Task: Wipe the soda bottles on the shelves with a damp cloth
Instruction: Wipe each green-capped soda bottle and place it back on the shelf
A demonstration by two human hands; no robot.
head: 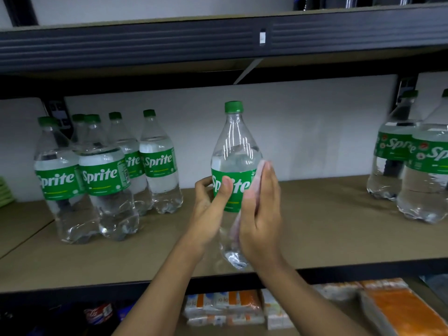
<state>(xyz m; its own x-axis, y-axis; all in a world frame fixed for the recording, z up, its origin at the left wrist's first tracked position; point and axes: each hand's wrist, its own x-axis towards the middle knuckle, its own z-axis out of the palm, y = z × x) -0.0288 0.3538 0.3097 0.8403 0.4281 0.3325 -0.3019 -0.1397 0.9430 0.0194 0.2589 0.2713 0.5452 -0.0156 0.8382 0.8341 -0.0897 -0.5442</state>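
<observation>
A clear Sprite bottle (233, 151) with a green cap and green label is held tilted above the front of the brown shelf (327, 226). My left hand (211, 204) grips it at the label, thumb across the lettering. My right hand (261, 214) presses a pale pink cloth (257, 180) flat against the bottle's right side. The cloth runs down between my palm and the bottle; most of it is hidden.
Several Sprite bottles (101, 175) stand grouped at the shelf's left, two more (412, 166) at the right. A dark shelf beam (169, 42) runs overhead. Orange and white packets (242, 309) lie on the shelf below. Something green (4, 192) shows at the far left edge.
</observation>
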